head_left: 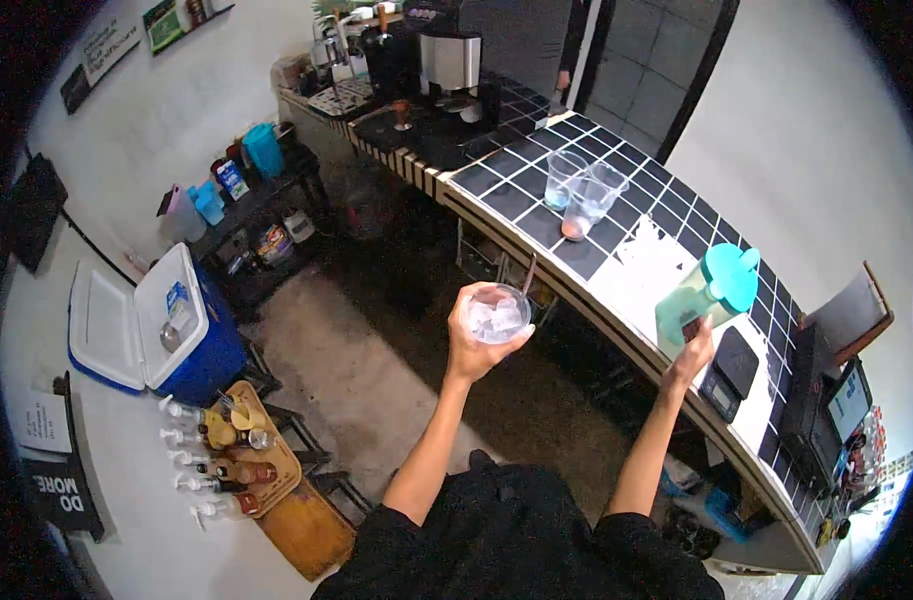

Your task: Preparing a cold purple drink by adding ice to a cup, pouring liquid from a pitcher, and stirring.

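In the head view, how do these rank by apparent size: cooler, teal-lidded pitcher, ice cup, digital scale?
1. Cooler
2. Teal-lidded pitcher
3. Ice cup and digital scale, too alike to rank

A blue cooler (214, 352) stood with its white lid (100, 322) tipped open at the left. Just beside it, a tan tray (287, 462) held pump bottles (244, 472). Beyond, a dark shelf (266, 200) bore a bright blue jug (263, 150). A metal-fronted machine (450, 62) stood near a dark door (648, 75), and a lit screen (848, 402) faced in from the right.
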The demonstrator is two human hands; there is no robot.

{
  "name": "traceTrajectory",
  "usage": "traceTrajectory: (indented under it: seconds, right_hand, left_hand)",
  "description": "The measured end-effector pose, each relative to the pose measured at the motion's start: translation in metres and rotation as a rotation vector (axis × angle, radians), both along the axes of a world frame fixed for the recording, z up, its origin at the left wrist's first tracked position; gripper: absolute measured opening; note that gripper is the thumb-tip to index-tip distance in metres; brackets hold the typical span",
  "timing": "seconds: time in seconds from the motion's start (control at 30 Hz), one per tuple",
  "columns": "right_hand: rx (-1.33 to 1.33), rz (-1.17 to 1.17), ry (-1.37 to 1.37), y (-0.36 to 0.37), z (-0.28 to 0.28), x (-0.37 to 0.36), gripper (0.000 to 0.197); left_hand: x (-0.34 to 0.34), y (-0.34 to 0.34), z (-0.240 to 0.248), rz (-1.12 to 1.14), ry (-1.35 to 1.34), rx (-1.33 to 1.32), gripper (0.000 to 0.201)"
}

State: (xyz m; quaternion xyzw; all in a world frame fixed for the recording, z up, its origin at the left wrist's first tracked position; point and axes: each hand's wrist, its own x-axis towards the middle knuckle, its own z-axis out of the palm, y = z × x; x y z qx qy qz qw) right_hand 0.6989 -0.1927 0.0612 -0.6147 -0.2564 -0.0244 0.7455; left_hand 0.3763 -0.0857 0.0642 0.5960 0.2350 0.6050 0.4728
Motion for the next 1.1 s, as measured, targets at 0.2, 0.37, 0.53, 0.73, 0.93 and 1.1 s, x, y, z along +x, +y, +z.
traceTrajectory:
  seconds: [0.2, 0.37, 0.53, 0.73, 0.93, 1.1]
  right_hand:
    - [0.034, -0.101, 0.156, 0.023, 0.022, -0.001, 0.032]
    - [0.032, -0.289, 0.043, 0.006, 0.064, -0.021, 0.030]
    - [-0.050, 0.009, -0.078, -0.014, 0.109, -0.012, 0.030]
    - [-0.126, 0.628, -0.015, 0.021, 0.160, -0.030, 0.039]
    - [-0.448, 0.993, -0.123, 0.081, 0.194, -0.071, 0.057]
    - [-0.744, 0.916, -0.507, 0.096, 0.232, -0.146, 0.088]
  left_hand:
    - [-0.019, -0.002, -0.002, 0.051, 0.028, 0.006, 0.067]
    - [-0.043, 0.000, -0.003, 0.113, 0.052, 0.027, 0.067]
    - [-0.063, -0.001, 0.010, 0.258, 0.124, 0.087, 0.067]
    - [-0.070, -0.006, 0.017, 0.347, 0.058, 0.097, 0.073]
    - [-0.068, -0.018, 0.034, 0.485, 0.151, 0.100, 0.075]
    - [-0.079, -0.029, 0.043, 0.658, 0.170, 0.117, 0.069]
